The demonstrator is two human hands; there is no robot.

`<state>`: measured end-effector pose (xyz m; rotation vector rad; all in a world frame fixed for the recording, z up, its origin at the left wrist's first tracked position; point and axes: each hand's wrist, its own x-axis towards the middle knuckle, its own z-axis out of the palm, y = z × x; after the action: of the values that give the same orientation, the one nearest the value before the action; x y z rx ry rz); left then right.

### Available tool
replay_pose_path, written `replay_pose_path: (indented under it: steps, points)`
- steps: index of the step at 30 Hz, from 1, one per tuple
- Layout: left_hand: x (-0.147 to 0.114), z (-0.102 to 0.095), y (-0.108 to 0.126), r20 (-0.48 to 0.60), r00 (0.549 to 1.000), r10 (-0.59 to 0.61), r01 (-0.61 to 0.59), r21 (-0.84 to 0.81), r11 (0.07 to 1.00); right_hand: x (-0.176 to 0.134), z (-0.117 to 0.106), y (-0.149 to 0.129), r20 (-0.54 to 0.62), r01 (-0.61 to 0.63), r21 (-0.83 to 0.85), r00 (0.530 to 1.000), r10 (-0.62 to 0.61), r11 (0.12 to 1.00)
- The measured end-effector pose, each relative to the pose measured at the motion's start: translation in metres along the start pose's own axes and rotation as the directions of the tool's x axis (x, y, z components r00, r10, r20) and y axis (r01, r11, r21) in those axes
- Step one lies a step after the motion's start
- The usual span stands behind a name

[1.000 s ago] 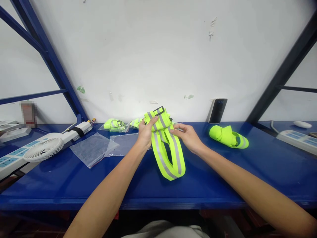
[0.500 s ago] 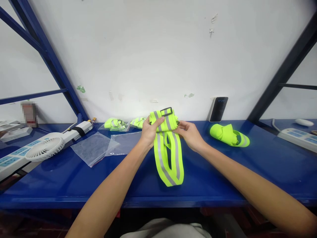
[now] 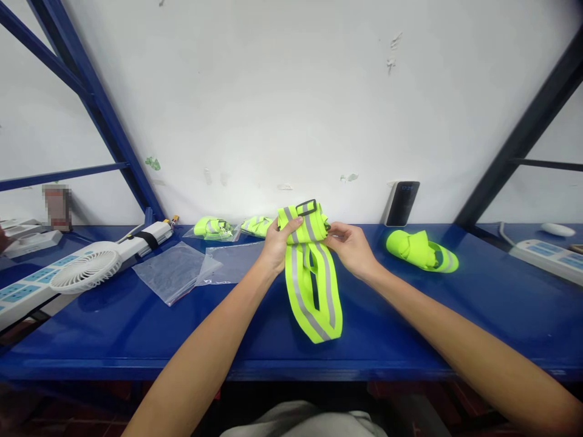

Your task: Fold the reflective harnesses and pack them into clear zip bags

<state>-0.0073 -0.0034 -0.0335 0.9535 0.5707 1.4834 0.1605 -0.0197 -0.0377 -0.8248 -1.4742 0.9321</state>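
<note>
Between my hands is a neon-yellow reflective strap (image 3: 314, 303) with grey stripes, its upper part folded into a bundle and a loop hanging below over the table. A black buckle (image 3: 305, 208) lies across the top of the bundle. My left hand (image 3: 276, 244) is closed around the bundle's left side, thumb on the front. At the right edge, the fingers of my right hand (image 3: 350, 244) pinch the bundle; the fingertips are partly hidden behind it.
Clear plastic bags (image 3: 170, 272) lie on the blue table (image 3: 392, 328), left of my hands. Bagged yellow straps (image 3: 213, 227) sit near the wall. Another rolled strap (image 3: 421, 250) lies at right, by a leaning phone (image 3: 402, 203). A white fan (image 3: 86, 271) rests on a power strip (image 3: 22, 290).
The camera view has shifted slightly. The hanging loop has swung a little to the right, while both hands keep their hold on the bundle.
</note>
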Motion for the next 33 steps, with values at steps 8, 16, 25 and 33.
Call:
replay_pose_path:
  steps: [8,16,25,33]
  points:
    - [0.004,-0.006,0.009,0.086,0.941,0.327,-0.334,0.378,0.864,0.002,-0.007,-0.015,0.156,-0.1,0.034,0.983,0.094,0.994]
    - [0.009,-0.008,0.009,0.002,0.927,0.376,-0.363,0.267,0.893,-0.001,0.008,-0.006,0.226,-0.391,0.397,0.918,0.325,0.83]
    - [0.006,0.005,0.004,-0.077,0.894,0.442,-0.404,0.289,0.868,-0.021,0.017,-0.03,0.042,0.37,-0.556,0.907,-0.419,0.745]
    - [0.001,0.021,-0.004,-0.216,0.911,0.352,-0.344,0.079,0.936,-0.016,0.043,-0.025,0.217,0.338,-0.883,0.91,-0.353,0.327]
